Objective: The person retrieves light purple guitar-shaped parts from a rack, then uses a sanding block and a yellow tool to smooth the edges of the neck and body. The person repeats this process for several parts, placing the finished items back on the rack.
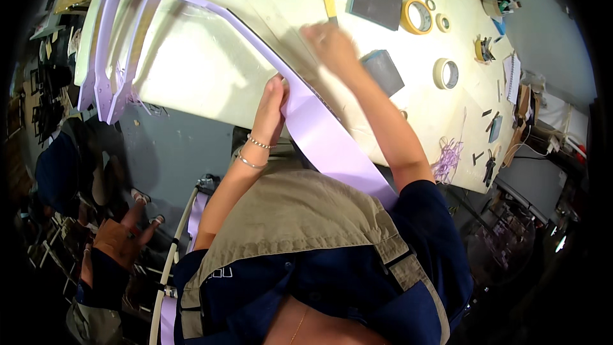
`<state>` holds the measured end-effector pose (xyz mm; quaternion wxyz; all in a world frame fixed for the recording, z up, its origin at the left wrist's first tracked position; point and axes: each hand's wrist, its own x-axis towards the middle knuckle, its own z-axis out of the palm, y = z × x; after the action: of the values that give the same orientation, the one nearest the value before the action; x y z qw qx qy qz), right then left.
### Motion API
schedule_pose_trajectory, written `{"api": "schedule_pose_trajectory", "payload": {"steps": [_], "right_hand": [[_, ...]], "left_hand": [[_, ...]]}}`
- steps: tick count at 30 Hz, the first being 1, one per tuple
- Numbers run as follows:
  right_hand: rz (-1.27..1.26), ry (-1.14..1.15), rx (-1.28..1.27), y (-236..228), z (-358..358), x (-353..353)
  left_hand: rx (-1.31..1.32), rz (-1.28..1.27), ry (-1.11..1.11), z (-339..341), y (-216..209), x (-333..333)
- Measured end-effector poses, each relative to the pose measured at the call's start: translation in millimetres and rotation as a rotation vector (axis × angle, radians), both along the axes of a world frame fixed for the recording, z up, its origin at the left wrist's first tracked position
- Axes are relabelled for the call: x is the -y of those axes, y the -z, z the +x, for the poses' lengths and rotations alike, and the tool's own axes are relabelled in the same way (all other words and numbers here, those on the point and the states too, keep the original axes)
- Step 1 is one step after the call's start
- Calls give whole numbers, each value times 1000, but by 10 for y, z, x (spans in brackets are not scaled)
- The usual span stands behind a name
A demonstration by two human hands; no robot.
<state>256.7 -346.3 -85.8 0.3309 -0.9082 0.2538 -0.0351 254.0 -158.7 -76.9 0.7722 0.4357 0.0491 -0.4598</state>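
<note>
A long, smooth lilac piece [332,144] reaches from beside my body out over the table. Its far end is a narrow bar and its near end a broad, curved panel; a dark line runs along its right edge. My left hand [273,101] is wrapped around it where it begins to widen. To the right of the narrow part, my right hand [331,45] hovers above the table, its fingers smeared by motion. Just beyond that hand lies a yellow strip-like tool [329,5]. A grey sanding block [383,71] sits by my right wrist.
More lilac pieces [137,32] rest at the table's left end. A dark slab [375,3], tape rolls [416,16] and lilac shavings [449,158] lie on the white table [185,64]. Another person [105,243] is at lower left.
</note>
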Motion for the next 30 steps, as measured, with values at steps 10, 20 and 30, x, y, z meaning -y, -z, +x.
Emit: {"api": "schedule_pose_trajectory", "payload": {"steps": [10,20,30], "right_hand": [[-234,119,-170,143,265,495],[750,70,-117,-117,209,641],[741,-400,65,-665,205,-38]], "left_hand": [[-20,5,33,-35,-25,69],[94,-72,96,2,2,3],[7,-174,-28,-51,104,68]]}}
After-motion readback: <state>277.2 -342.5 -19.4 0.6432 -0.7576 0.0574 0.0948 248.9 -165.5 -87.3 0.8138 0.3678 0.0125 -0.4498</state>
